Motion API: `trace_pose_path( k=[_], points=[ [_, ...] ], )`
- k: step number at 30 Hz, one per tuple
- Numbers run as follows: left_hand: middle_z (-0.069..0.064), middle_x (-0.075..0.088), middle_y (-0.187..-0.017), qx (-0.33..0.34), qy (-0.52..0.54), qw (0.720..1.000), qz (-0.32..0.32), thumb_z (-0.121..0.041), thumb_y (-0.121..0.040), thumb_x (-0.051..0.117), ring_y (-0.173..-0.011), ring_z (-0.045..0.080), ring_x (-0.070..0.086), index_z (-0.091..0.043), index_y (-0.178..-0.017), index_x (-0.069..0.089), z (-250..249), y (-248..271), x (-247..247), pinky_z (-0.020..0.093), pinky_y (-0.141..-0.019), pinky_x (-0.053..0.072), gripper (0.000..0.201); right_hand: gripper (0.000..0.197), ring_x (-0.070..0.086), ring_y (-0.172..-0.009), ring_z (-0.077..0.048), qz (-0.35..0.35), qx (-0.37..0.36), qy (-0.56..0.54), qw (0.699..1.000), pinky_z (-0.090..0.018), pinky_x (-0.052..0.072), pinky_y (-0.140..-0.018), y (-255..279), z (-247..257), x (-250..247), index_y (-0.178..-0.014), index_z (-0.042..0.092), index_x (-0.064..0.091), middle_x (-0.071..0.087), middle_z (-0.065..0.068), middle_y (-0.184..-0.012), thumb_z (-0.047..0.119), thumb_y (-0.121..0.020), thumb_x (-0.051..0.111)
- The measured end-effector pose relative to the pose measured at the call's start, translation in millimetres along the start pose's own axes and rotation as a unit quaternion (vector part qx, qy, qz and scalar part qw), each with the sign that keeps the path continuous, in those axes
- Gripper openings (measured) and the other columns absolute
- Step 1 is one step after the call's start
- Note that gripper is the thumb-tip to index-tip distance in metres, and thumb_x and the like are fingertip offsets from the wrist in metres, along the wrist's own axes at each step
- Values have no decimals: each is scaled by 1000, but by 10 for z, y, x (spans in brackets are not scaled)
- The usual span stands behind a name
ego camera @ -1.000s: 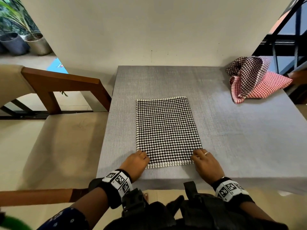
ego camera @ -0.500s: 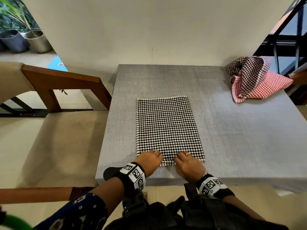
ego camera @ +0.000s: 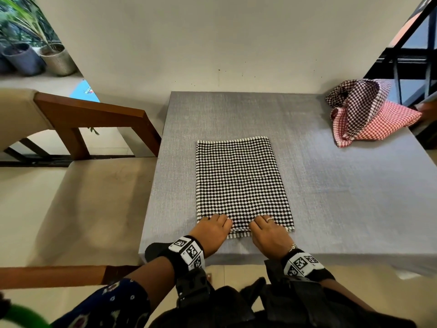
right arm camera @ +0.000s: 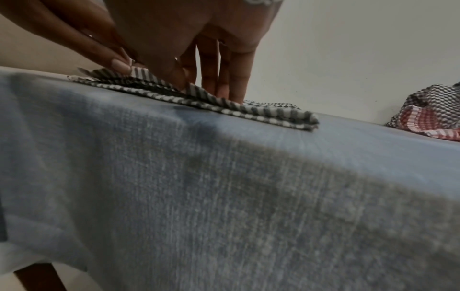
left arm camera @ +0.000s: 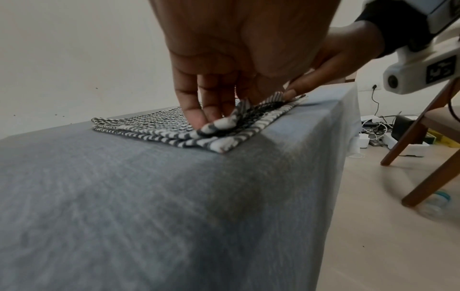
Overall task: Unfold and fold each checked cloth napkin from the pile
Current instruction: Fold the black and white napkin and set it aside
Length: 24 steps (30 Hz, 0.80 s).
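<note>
A black-and-white checked napkin [ego camera: 241,181] lies folded into a long rectangle on the grey table [ego camera: 343,197]. My left hand [ego camera: 212,229] and right hand [ego camera: 267,230] sit side by side at the middle of its near striped hem. In the left wrist view my left hand [left arm camera: 216,118] pinches the top layer of the napkin [left arm camera: 149,122], whose hem curls up. In the right wrist view my right hand [right arm camera: 206,86] pinches the same hem of the napkin [right arm camera: 273,114]. The pile [ego camera: 369,112] of a dark checked and a red checked napkin lies crumpled at the back right.
The hands are close to the table's near edge [ego camera: 236,256]. A wall stands right behind the table. A wooden chair [ego camera: 94,119] is at the left. Another chair [left arm camera: 423,137] and cables on the floor lie to the right.
Both hands slid along the near hem from the napkin's two near corners to its middle, and now sit close together. The napkin has stayed in place.
</note>
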<state>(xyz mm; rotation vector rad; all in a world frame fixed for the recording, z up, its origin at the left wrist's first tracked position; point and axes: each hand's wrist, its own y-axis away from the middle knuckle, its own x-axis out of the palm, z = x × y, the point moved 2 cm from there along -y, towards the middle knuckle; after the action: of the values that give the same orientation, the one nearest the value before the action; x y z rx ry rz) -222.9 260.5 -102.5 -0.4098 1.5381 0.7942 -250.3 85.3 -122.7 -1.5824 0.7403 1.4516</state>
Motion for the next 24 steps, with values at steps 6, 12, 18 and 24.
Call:
trace_pose_path(
  k=[6,12,18,24],
  points=[
    [-5,61,-60,22,-11,999,-29,-18,-69,42,-52,11,57,-20,-67,62,-49,40,100,20,-44,46,20,11,58,-59,-15,20,-14,7,1000,-19,41,-38,31,25,-22,-83,15,43,63,-1,-71,19,-74,38],
    [-3,62,-70,80,-31,996,-37,-21,-64,56,-59,13,58,-19,-80,54,-59,114,155,22,-46,49,17,8,56,-59,-15,26,-36,-7,999,-20,44,-45,64,22,-31,-80,14,42,62,-1,-69,16,-73,39],
    [11,47,-136,-63,125,990,-26,-29,-89,44,-127,31,42,-12,-120,52,67,43,2,40,-102,43,37,32,66,-92,-26,52,46,-77,995,-35,58,-76,-112,216,-134,-93,11,67,71,-9,-98,19,-79,40],
    [12,-16,-155,-146,170,966,125,-48,-87,48,-143,26,-13,-9,-145,-8,254,-22,122,35,-117,-3,90,107,9,-140,-19,276,92,-83,953,-41,23,-114,-168,-87,30,-142,9,11,7,-6,-151,77,-66,-19]
  ],
)
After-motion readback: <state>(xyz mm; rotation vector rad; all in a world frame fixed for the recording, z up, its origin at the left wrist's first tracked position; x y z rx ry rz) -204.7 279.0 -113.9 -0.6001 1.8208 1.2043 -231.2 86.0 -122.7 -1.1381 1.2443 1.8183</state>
